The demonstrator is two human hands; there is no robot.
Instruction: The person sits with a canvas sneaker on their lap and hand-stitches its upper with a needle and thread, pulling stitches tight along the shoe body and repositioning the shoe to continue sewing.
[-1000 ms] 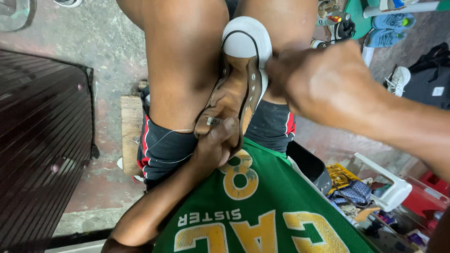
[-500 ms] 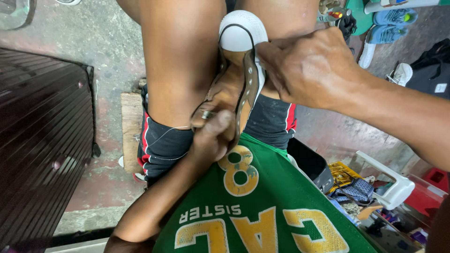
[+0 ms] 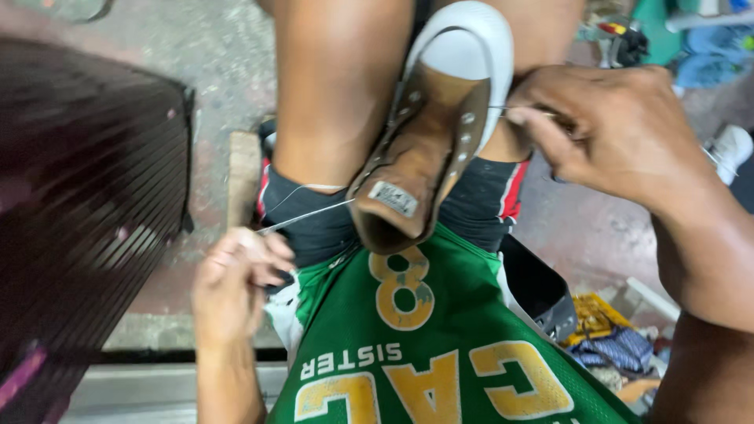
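Concrete floor (image 3: 196,63) below; between the hands, knees clamp a brown shoe (image 3: 428,149). Left hand (image 3: 236,286) pinches taut thread (image 3: 306,213); right hand (image 3: 613,129) grips a needle at the sole edge, stitching seemingly midway.

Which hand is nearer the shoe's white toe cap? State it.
Right. The right hand works at the sole edge beside the white toe cap; the left hand is down past the heel, pulling thread.

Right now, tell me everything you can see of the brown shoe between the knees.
The brown shoe looks like leather, with metal eyelets, a white rubber toe cap and sole rim, and a small label on its tongue. It is wedged between the bare knees, toe pointing away, opening towards the wearer. The right hand pinches something thin at its sole edge; the left hand pulls a pale thread taut from it.
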